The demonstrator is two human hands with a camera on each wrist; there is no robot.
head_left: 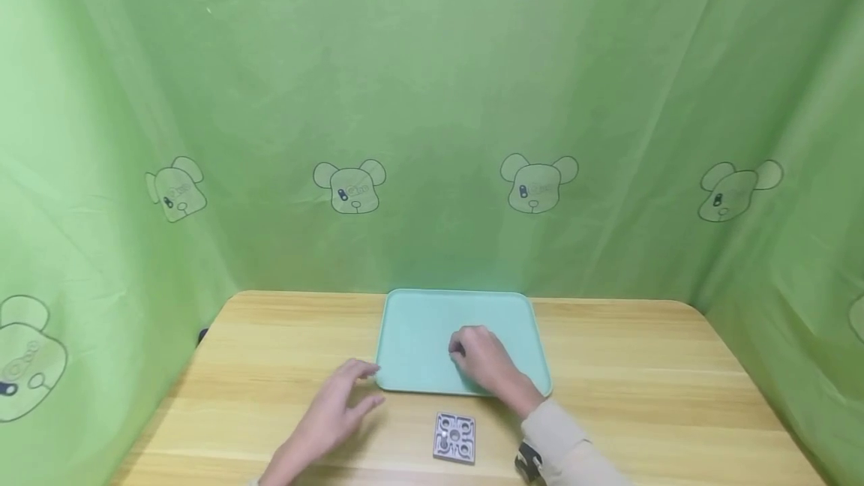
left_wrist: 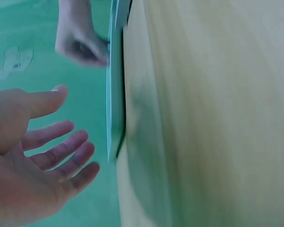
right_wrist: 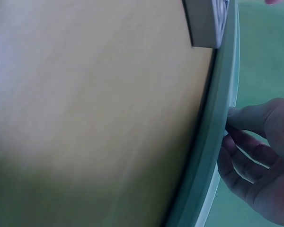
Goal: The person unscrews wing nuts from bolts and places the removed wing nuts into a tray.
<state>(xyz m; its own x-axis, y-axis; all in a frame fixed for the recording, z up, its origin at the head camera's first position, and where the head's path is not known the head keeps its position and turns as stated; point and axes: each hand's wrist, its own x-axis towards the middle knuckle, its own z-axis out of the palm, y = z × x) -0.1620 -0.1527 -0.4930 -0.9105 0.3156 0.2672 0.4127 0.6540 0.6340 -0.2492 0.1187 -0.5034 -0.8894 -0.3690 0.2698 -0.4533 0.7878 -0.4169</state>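
Observation:
My right hand is over the mint-green tray, fingers bent down toward its surface. In the right wrist view the thumb and curled fingers come together at the tray's rim; I cannot tell whether something small is between the tips. My left hand is held at the tray's near left corner, thumb and fingers spread apart with nothing between them. A flat grey square plate with round holes and a raised line pattern lies on the wooden table, in front of the tray and between both forearms.
The pale wooden table has rounded far corners. A green curtain with bear-head prints hangs behind it and on both sides. A small dark object shows at the table's left edge, and a black band is on the right wrist.

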